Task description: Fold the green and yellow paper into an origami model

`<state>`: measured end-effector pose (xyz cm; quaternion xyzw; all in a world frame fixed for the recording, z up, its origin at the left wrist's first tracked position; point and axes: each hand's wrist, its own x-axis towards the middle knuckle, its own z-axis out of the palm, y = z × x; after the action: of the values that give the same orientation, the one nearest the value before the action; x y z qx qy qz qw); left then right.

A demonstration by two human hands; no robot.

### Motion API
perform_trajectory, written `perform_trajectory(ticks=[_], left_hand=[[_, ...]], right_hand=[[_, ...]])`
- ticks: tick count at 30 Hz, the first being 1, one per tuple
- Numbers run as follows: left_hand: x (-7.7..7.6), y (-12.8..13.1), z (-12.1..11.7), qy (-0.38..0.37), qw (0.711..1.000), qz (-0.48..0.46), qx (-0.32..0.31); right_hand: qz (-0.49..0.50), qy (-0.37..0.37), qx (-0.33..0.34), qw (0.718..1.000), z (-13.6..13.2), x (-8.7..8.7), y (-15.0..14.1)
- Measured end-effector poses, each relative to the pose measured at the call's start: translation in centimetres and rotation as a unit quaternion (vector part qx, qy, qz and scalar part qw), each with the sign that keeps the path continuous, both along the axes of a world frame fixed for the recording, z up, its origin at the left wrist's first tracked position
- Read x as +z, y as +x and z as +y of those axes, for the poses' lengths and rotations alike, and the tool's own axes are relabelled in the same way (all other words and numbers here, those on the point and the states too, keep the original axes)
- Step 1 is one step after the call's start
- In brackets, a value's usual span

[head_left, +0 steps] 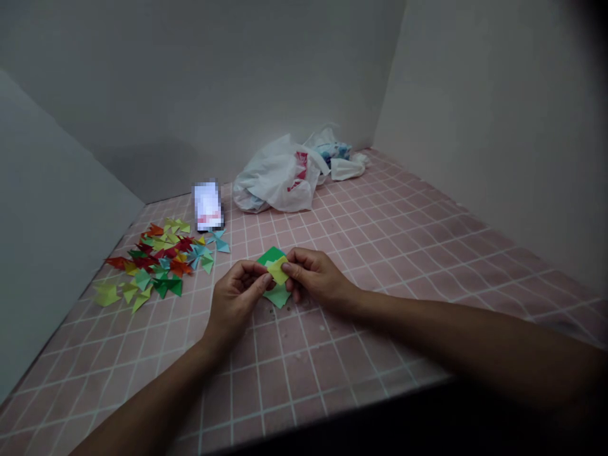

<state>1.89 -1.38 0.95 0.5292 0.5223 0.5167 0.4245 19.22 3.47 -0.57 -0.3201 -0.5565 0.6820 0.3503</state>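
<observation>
Between my two hands is a small piece of yellow paper (278,271), partly folded. My left hand (237,297) pinches its left edge between thumb and fingers. On the opposite edge, the thumb and fingers of my right hand (319,278) are closed on the same paper. Just beneath it lie green paper squares (272,254) and light green paper (278,296) on the table, partly covered by my fingers and the yellow piece.
A pile of folded paper pieces (159,253) in red, orange, yellow, green and blue spreads at the left. Behind it a lit phone (208,206) stands upright. White plastic bags (280,174) lie against the back wall. A pink checked cloth (380,253) covers the table.
</observation>
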Motion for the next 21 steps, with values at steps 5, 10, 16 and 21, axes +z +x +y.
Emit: perform_trajectory(ticks=[5,10,16,21], left_hand=[[0.11,0.12,-0.18,0.027,0.998,0.04,0.029],[0.03,0.26,-0.3,0.034,0.998,0.035,0.04],[0.1,0.32,-0.4,0.021,0.998,0.041,0.042],[-0.19,0.3,-0.52,0.036,0.997,0.051,0.043]], right_hand=[[-0.001,0.005,0.002,1.0,-0.19,-0.04,-0.02],[0.002,0.006,0.002,1.0,-0.42,-0.01,-0.1],[0.0,0.019,-0.004,1.0,-0.6,0.03,-0.13],[0.001,0.04,-0.008,0.999,-0.69,-0.19,-0.1]])
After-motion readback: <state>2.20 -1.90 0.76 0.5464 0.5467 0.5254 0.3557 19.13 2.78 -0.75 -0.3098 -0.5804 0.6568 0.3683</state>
